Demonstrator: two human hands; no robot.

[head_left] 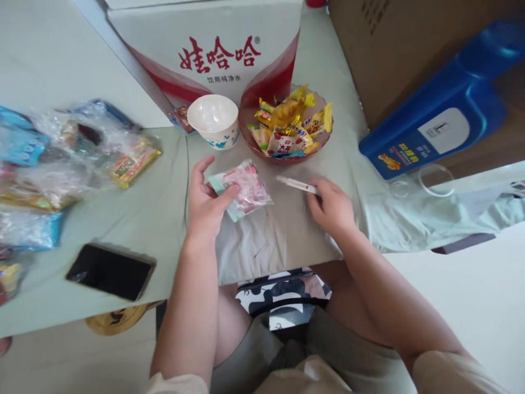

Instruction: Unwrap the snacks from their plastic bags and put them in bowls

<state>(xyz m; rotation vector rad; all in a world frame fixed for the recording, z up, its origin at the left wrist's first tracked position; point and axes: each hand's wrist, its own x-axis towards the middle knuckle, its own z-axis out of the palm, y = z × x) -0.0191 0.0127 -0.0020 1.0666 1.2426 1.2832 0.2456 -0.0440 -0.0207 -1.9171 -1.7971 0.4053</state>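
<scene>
My left hand [205, 203] grips a small snack packet [248, 189] with its thumb laid over the front. The packet is clear and pale green, with pink and white print or contents. Pinched in my right hand [331, 203] is a slim white utility knife [298, 184], its tip pointing left towards the packet but apart from it. Just beyond the packet stands a white paper cup [213, 121] with blue marks, its inside showing no contents. Right of the cup, a pinkish translucent bowl [283, 158] holds several wrapped snacks [289, 117].
A white and red carton [205, 33] stands behind the cup. Bagged snacks [53, 164] lie in a heap at left, with a black phone [110, 271] nearer me. At right, a blue bottle-shaped package [443, 104] leans by a brown cardboard box [394, 60]. A clear round lid [437, 179] lies below it.
</scene>
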